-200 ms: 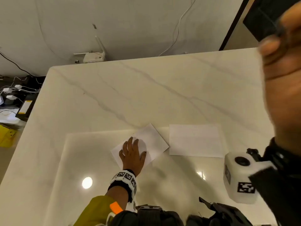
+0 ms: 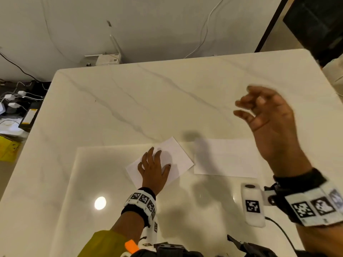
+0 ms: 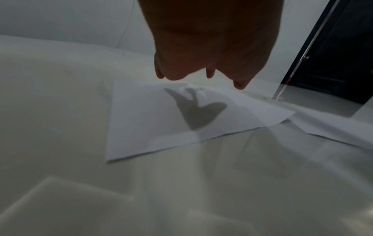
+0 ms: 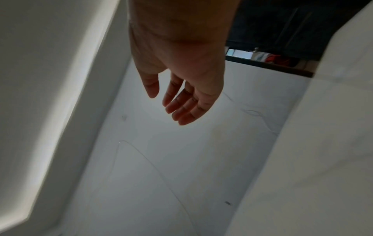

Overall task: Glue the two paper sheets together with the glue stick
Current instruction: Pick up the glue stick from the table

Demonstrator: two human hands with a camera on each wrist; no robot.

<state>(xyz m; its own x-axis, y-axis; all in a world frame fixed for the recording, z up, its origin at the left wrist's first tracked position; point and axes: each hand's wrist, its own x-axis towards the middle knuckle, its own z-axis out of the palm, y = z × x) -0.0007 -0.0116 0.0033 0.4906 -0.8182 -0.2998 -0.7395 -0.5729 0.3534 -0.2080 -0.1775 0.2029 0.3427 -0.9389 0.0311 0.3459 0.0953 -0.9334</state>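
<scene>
A person stands at a white marble table and looks down at two white sheets of paper lying near its front edge. The tilted sheet lies at an angle on the left, and the straight sheet lies square just beside it on the right; their near corners almost meet. The left hand is spread over the tilted sheet with straight, fanned fingers; the wrist view shows its shadow on the paper, and whether the palm touches cannot be told. The right hand is raised in the air above the table's right side, blurred, fingers loosely bent and holding nothing. No glue stick can be made out. Both wrists wear bands with black and white square markers
</scene>
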